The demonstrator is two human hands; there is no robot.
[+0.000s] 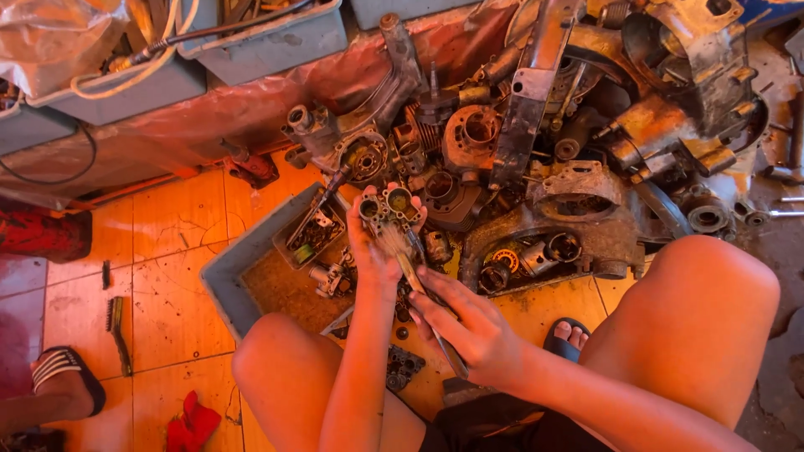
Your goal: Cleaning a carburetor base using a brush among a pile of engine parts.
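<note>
Gripping a carburettor [388, 207], the left hand [373, 251] hides its lower half (right hand [469, 322] clasps a brush [410, 264]).

Two hands show at centre: the left hand [373, 251] grips one metal part [390, 206] with two round bores, the right hand [469, 322] one brush [410, 259]. One grey tray [230, 272] sits left of centre, one small box [311, 234] inside it. Three grey bins [276, 42] line the upper left. Two wire brushes [117, 331] lie at far left, one red rag [191, 423] at the bottom. Two sandalled feet: one [59, 381] lower left, one [569, 339] between the knees.
</note>
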